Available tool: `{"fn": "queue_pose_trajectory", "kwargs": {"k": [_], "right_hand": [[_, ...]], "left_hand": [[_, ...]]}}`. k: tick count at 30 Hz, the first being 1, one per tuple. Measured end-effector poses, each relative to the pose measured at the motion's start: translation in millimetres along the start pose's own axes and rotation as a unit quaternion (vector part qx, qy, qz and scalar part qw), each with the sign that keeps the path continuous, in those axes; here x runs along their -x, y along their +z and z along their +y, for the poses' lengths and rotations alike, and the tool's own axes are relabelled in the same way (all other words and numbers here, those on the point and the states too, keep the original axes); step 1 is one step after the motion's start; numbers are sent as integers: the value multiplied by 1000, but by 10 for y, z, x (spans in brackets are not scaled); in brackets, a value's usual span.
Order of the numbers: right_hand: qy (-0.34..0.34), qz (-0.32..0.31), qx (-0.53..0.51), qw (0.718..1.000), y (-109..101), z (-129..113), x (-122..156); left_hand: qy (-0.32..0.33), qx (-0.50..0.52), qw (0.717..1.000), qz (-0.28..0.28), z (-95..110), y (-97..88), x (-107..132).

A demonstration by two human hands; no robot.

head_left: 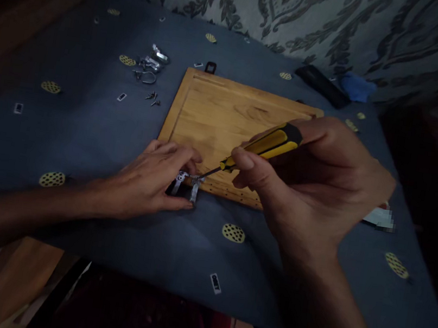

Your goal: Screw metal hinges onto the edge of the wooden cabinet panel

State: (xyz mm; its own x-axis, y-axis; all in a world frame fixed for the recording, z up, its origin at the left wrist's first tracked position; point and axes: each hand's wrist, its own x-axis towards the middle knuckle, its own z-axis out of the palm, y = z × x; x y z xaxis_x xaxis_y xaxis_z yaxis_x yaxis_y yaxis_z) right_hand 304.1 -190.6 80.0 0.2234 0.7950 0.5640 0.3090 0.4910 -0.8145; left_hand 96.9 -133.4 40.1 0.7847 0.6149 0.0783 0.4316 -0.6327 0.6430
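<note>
My right hand grips a yellow and black screwdriver between thumb and fingers. Its thin shaft slants down to the left, and the tip meets a small metal bracket at the near edge of a wooden board. My left hand is closed around this bracket, thumb below and fingers above. A second metal bracket sits just left of it, partly covered by the fingers. A row of small dark holes runs along the board's near edge.
Several loose metal brackets lie left of the board, with small screws nearer to me. A black case and a blue cloth are at the back right. A pale object lies partly behind my right hand.
</note>
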Motion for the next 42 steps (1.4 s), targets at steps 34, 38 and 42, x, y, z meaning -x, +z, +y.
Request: {"fn": "queue_pose_trajectory", "kwargs": {"k": [34, 38, 42], "right_hand": [[-23, -110, 48, 992, -77, 6, -64], [7, -129, 17, 992, -94, -51, -62], [44, -144, -20, 988, -110, -97, -50]], "left_hand": [[25, 6, 1000, 12, -32, 33, 22], [24, 2, 1000, 10, -28, 24, 23], [16, -2, 1000, 3, -24, 18, 21]]}}
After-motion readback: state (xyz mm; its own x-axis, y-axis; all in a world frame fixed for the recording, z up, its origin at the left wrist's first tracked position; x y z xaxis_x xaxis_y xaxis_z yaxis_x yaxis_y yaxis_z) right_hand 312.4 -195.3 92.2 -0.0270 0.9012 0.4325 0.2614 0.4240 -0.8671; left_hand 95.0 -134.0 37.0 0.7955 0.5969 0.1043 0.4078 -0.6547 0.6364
